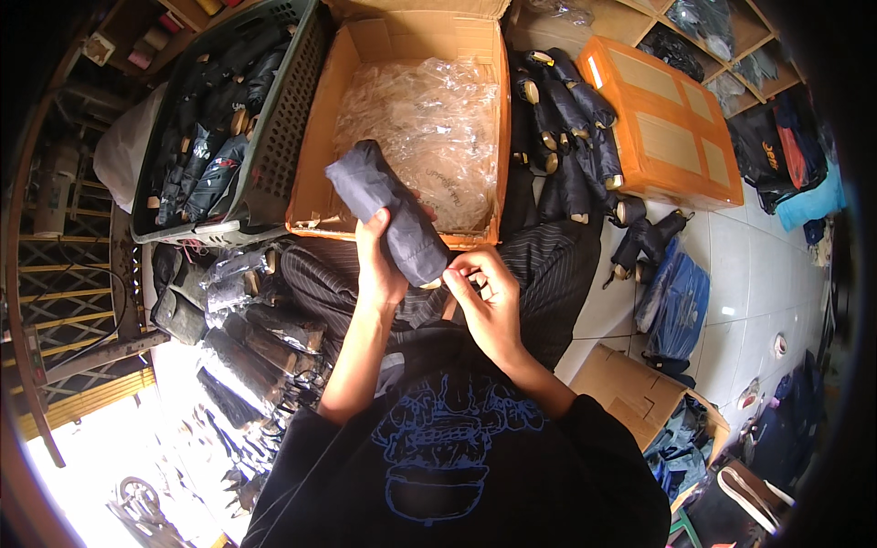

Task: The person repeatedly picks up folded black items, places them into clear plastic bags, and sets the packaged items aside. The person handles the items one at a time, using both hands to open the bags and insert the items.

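A folded umbrella in a dark sleeve (388,210) lies tilted across my left hand (377,260), whose fingers wrap round its middle from the left and below. At the umbrella's lower end, my right hand (487,297) has its thumb and index finger pinched together by the sleeve's edge. What the pinch holds, if anything, is too small to make out. Just beyond my hands stands an open cardboard box (306,164) with clear plastic wrap (416,110) inside it.
On the left, a dark plastic crate (279,137) holds several folded umbrellas. More umbrellas (566,110) lie right of the box, beside an orange-taped carton (667,128). Plastic-wrapped umbrellas (247,356) cover the floor to my left. An open carton (639,393) with dark cloth stands at lower right.
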The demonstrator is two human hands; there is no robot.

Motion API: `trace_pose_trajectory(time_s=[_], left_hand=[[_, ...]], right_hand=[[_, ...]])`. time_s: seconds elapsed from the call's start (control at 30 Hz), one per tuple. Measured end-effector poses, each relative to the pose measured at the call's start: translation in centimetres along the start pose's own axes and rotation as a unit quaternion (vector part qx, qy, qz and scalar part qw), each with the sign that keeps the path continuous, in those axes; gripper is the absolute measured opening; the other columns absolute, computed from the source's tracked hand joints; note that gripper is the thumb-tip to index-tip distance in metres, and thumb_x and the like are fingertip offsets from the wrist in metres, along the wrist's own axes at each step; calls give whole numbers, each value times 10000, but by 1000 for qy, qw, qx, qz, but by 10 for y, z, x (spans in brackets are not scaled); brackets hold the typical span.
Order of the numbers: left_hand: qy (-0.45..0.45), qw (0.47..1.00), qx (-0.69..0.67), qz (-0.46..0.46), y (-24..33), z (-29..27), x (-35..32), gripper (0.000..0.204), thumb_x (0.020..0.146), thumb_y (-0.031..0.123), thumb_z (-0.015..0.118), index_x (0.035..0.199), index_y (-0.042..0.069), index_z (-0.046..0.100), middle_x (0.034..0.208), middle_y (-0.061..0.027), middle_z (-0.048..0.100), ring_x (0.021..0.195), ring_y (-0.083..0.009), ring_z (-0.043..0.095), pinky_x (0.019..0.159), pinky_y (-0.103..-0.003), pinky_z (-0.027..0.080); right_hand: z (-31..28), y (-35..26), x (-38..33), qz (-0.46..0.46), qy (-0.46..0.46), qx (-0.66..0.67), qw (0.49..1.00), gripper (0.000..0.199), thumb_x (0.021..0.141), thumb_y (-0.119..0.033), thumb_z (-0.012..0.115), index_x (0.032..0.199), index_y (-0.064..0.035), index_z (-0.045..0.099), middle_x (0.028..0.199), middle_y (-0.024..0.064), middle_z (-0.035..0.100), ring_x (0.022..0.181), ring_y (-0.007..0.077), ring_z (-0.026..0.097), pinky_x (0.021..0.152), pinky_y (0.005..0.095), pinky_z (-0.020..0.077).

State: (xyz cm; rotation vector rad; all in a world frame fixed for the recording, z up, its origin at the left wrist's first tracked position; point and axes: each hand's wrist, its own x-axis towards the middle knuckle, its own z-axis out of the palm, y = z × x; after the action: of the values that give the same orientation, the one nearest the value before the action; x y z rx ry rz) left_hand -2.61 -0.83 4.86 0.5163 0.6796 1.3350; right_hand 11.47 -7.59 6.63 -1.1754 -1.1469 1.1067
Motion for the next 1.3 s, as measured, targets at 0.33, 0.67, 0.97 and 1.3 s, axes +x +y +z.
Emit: trace_pose_trajectory(time_s=[0.33,0.67,0.97,1.3], left_hand=[[32,987,80,134,12,19,-14,522,797,175,704,1211,-39,468,1067,-186,634,934,-291,667,816,-405,568],[-19,993,-9,116,19,13,-9,595,811,425,702,1130,-30,490,951,-140,601,796,-249,642,689,-352,560],[-78,994,-61,45,4,-2,-12,611,794,371,735,1154,-30,446,952,-144,569,787,-253,633,682,-360,565],[-50,984,171,28,-2,9,-26,555,742,200,795,1160,-30,510,964,-128,656,876,-216,651,833,-356,532]], right_hand=[[-17,3,8,268,-70,177,944,78,882,-52,678,941,-5,658,891,11,647,782,58,576,732,205,456],[-12,3,1,146,-145,219,954,282,864,-7,672,1088,-19,501,1000,65,559,977,157,588,837,296,500],[3,6,-9,37,-152,67,985,532,751,-24,793,1208,18,524,915,53,620,833,111,607,759,259,501],[-18,31,-4,83,-248,239,935,1077,663,-198,899,1471,-69,199,1439,122,330,1340,243,358,1086,421,327]])
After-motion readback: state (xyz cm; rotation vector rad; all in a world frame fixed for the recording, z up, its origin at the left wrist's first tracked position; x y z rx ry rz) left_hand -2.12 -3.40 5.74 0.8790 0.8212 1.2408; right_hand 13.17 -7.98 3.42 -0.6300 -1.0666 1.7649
